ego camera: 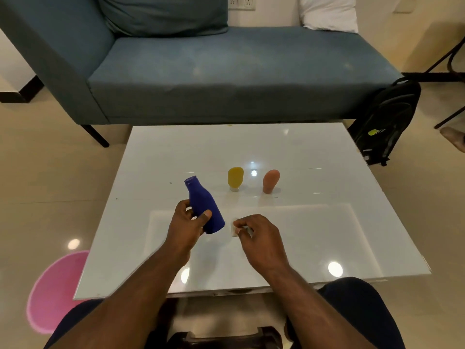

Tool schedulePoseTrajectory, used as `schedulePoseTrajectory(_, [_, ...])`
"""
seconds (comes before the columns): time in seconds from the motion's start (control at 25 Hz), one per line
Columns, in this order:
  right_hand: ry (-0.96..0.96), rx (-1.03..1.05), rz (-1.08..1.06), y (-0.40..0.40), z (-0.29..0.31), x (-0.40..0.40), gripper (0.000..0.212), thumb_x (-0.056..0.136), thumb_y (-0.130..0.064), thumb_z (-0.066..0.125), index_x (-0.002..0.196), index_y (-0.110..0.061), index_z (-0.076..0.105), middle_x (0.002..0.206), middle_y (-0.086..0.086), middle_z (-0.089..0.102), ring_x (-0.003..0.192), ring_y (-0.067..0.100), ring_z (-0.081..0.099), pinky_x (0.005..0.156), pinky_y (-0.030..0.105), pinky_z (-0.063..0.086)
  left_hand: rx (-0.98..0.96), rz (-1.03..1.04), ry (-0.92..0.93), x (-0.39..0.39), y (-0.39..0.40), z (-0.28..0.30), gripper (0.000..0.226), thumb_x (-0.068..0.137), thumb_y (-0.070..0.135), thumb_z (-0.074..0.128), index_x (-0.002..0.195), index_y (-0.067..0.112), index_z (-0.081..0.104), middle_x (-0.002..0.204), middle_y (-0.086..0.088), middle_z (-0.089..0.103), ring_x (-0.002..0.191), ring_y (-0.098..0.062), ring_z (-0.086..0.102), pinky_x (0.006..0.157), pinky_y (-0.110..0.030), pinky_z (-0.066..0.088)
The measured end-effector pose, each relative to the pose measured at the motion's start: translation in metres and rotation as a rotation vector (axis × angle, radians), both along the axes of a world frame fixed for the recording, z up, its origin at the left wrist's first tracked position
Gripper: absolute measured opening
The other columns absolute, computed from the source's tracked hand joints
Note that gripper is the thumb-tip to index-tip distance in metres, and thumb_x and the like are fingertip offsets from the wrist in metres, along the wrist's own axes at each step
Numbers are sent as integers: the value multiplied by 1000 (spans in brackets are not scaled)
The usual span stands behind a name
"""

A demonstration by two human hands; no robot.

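Note:
My left hand [187, 222] grips a dark blue bottle [205, 206] round its body, above the white glossy table [314, 222]. The bottle tilts with its uncapped neck up and to the left. Just right of the bottle's base, my right hand [259, 235] pinches a small whitish cap [234, 229] between thumb and fingers. Farther back on the table a yellow tube [235, 178] stands on its clear cap, and a peach-coloured tube [270, 180] stands to its right.
A blue-grey sofa [214, 71] with a cushion stands behind the table. A black backpack [387, 122] leans at the sofa's right end. A pink mat [55, 290] lies on the tiled floor at lower left. My knees are under the table's near edge.

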State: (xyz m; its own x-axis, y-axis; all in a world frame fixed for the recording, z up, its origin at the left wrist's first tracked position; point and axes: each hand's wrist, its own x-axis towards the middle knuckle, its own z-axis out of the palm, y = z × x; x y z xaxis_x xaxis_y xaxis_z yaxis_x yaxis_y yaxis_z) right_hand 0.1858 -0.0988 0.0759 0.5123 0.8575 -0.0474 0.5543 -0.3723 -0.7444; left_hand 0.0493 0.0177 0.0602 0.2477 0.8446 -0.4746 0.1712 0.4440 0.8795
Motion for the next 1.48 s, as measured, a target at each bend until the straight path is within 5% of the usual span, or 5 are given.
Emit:
schedulePoseTrajectory(0.28, [23, -93, -50, 25, -26, 33, 22, 92, -22, 60, 113, -17, 64, 116, 0, 64, 106, 15, 59, 101, 27, 44, 255, -148, 259, 20, 66, -15, 38, 87, -1, 68, 117, 19, 54, 106, 4, 62, 109, -27, 62, 96, -45, 50])
schedulePoseTrajectory(0.48, [66, -117, -37, 30, -45, 39, 18, 91, -16, 60, 108, -16, 67, 110, -1, 66, 101, 13, 60, 95, 26, 48, 347, -241, 365, 30, 103, -31, 34, 87, 1, 65, 114, 19, 54, 109, 0, 65, 107, -28, 65, 95, -45, 50])
schedulePoseTrajectory(0.68, [90, -96, -25, 30, -51, 43, 16, 89, -10, 61, 99, -19, 69, 100, -7, 66, 93, 7, 59, 84, 14, 45, 387, -263, 407, 29, 130, -40, 32, 88, 1, 63, 114, 17, 53, 113, -2, 65, 105, -25, 64, 84, -30, 46])
schedulePoseTrajectory(0.88, [98, -95, -24, 33, -59, 42, 18, 88, -8, 62, 96, -23, 69, 98, -9, 66, 91, 5, 59, 80, 6, 40, 388, -303, 427, 19, 142, -48, 36, 88, 0, 63, 119, 16, 54, 115, -2, 64, 107, -27, 63, 93, -40, 48])
schedulePoseTrajectory(1.48, [98, -69, -15, 33, -63, 40, 21, 86, -6, 63, 92, -25, 69, 93, -13, 65, 89, 3, 60, 80, 9, 43, 393, -341, 437, 4, 155, -52, 42, 90, 2, 63, 128, 17, 53, 121, -1, 63, 109, -22, 61, 94, -36, 46])
